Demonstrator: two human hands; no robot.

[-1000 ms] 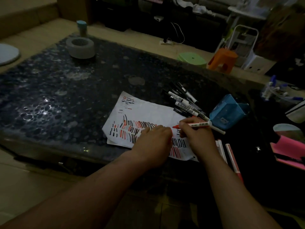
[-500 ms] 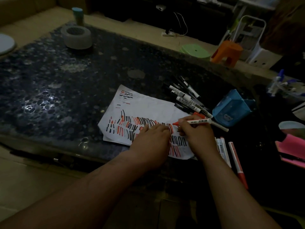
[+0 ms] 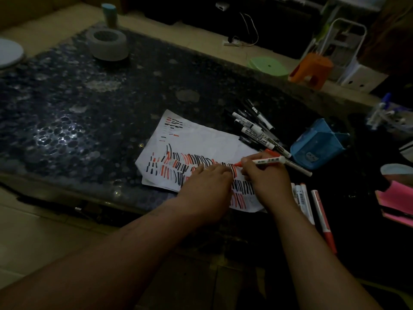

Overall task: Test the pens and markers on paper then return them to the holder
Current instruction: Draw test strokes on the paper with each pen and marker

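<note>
Fingers point(image 3: 247, 164) of the right hand point(image 3: 266, 179) pinch a red marker point(image 3: 269, 161), its tip touching the striped paper point(image 3: 201, 139). Left hand point(image 3: 207, 186) rests on the sheet, fingers loosely flat. More whiteboard markers point(image 3: 257, 130) lie heaped beyond the paper, beside the blue holder point(image 3: 317, 148) on the dark table point(image 3: 89, 108).

- White paper point(image 3: 201, 139), creased, striped with red and black strokes (densest mid-sheet), flat by the near edge of the table point(image 3: 89, 108).
- Red marker point(image 3: 268, 161), uncapped, tip touching the paper.
- Black-and-white markers point(image 3: 257, 130), heaped beyond the paper's far right corner.
- Blue holder point(image 3: 317, 146), tipped on its side, just beside that heap.
</note>
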